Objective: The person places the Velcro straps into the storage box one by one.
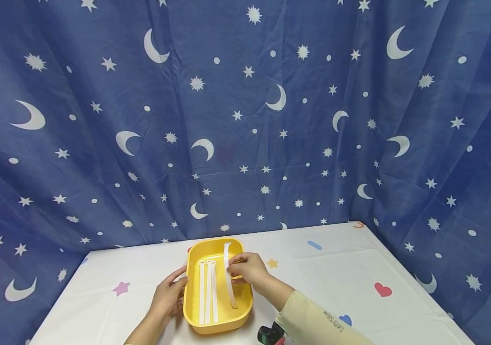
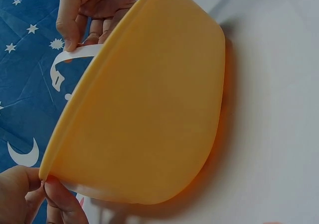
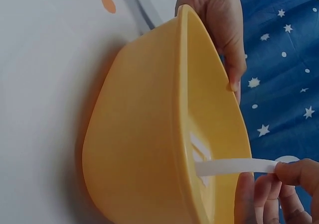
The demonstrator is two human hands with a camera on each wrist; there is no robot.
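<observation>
A yellow tray point(image 1: 193, 268) sits on the white table, with two white strips point(image 1: 207, 292) lying flat inside it. My right hand point(image 1: 247, 269) pinches a third white strip point(image 1: 228, 278) over the tray's right side; the strip point(image 3: 234, 166) runs from my fingers point(image 3: 294, 174) down into the tray point(image 3: 144, 134). My left hand point(image 1: 169, 294) holds the tray's left rim, thumb point(image 3: 234, 64) hooked over the edge. The left wrist view shows the tray's outside point(image 2: 149, 109), my left fingers point(image 2: 30, 194) at its rim and the right hand point(image 2: 89, 10) with the strip point(image 2: 75, 55).
The table point(image 1: 336, 278) carries a white cloth with coloured hearts and stars. A blue curtain with moons and stars point(image 1: 245, 120) hangs behind and at both sides. A small black and red object point(image 1: 270, 334) lies near my right forearm at the front edge.
</observation>
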